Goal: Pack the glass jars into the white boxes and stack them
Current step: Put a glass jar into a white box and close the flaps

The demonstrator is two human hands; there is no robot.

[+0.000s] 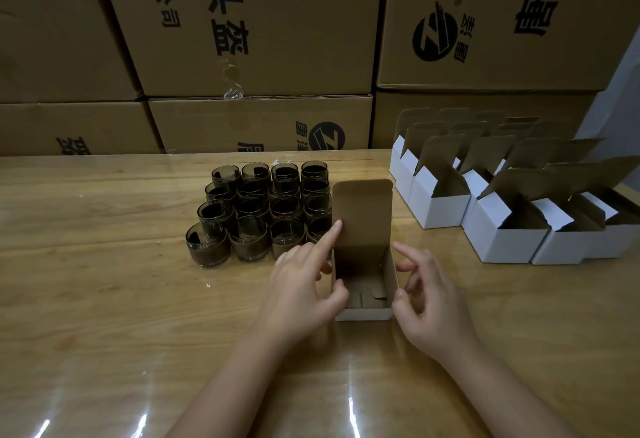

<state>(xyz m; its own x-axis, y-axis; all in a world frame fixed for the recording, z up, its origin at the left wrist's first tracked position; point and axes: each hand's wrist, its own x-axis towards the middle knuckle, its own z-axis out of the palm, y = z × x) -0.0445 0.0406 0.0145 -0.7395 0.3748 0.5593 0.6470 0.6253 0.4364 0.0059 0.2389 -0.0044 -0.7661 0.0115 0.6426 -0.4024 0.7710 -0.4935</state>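
My left hand (298,285) pinches the left wall of the box (363,315); my right hand (429,299) lies loosely open at its right. The card looks light and crushable. The jars (249,240) left of it look slick and fragile: I'd grip their sides.

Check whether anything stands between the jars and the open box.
Nothing visible does. The box is empty, its lid upright at the back; only the left hand, holding its left wall, lies beside the jars.

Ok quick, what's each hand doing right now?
Left hand: holding the open box by its left wall, index finger on the flap.
Right hand: open, loosely curled beside the box.
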